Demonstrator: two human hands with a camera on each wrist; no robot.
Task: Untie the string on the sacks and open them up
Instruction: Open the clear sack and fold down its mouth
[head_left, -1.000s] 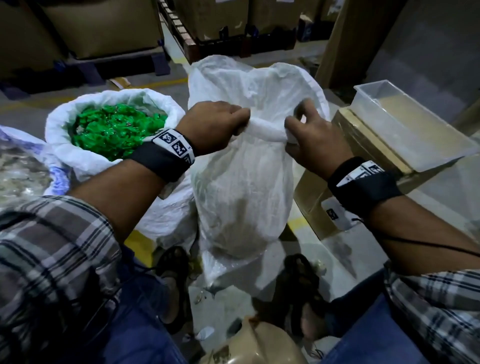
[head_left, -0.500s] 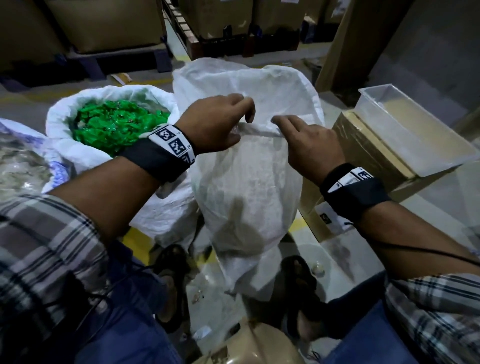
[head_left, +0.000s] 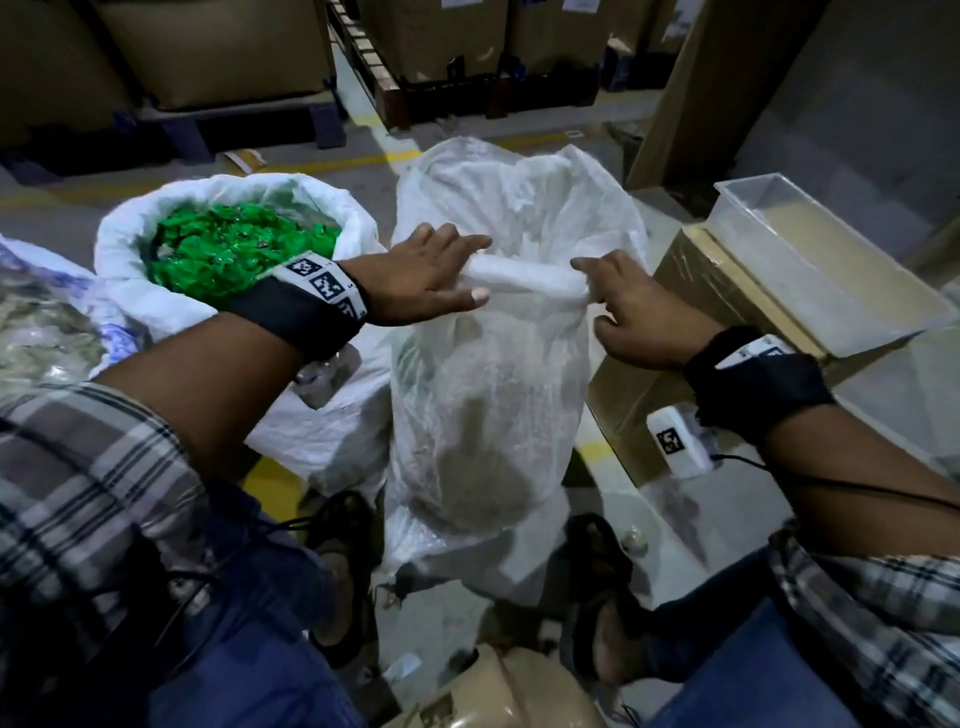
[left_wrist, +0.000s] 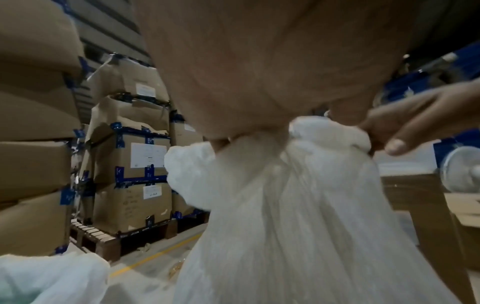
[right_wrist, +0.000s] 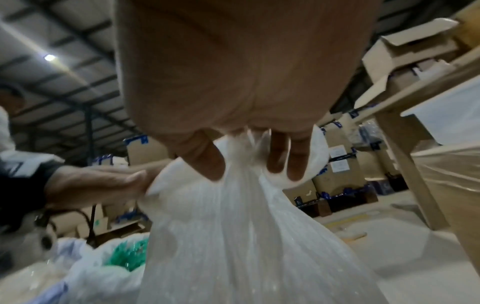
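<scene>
A white woven sack (head_left: 488, 415) stands on the floor between my feet, its mouth open and its near rim rolled into a thick band (head_left: 524, 278). My left hand (head_left: 441, 275) lies on the left end of that roll with fingers stretched out straight and the thumb against the near side. My right hand (head_left: 613, 296) grips the right end, with its fingers (right_wrist: 291, 160) and thumb curled into the bunched fabric (right_wrist: 233, 236). In the left wrist view the sack (left_wrist: 298, 226) hangs below my palm. No string shows.
An open sack (head_left: 130, 291) of green pieces stands at the left, with another sack (head_left: 41, 322) beyond it. A cardboard box (head_left: 691, 291) bearing a clear plastic tub (head_left: 831, 270) sits close on the right. Pallets (head_left: 415, 98) of cartons line the back. A sandalled foot (head_left: 343, 551) is below.
The sack's mouth has spread wider and its near rim is rolled thicker. My left hand went from a closed grip to straight fingers on the roll. My right hand kept its hold.
</scene>
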